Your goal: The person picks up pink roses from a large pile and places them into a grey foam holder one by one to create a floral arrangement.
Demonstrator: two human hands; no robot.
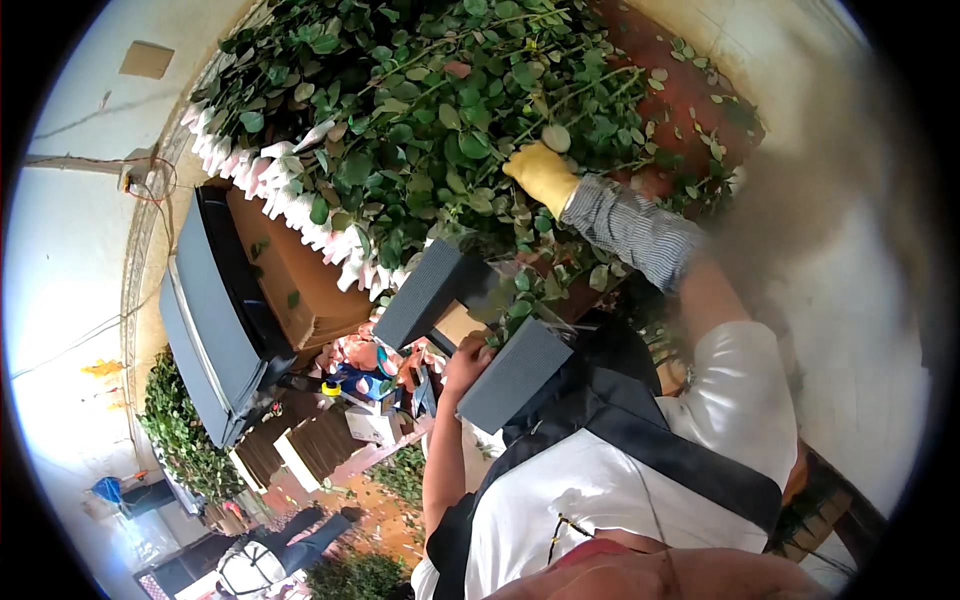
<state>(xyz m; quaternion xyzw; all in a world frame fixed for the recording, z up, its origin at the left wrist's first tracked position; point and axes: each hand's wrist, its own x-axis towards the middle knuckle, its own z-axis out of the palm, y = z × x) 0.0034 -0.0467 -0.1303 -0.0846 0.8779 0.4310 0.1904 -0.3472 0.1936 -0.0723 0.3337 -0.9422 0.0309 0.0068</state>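
1 person [262, 562] in bkgd, lower L; brown rect. patch [147, 60] on wall [85, 95], upper L.

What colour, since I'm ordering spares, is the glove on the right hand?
Yellow: the glove shows best in the head view.

A pale wall [60, 230] stands beyond the left edge of the reddish surface [640, 35], its lower part washed out by white glare. A brown square [147, 60], a small box [127, 180] with thin cables, and an orange stain [102, 368] mark it. Past the right edge spreads a pale expanse [850, 330], floor or wall unclear. Reddish-brown floor [385, 517] shows past the near left corner.
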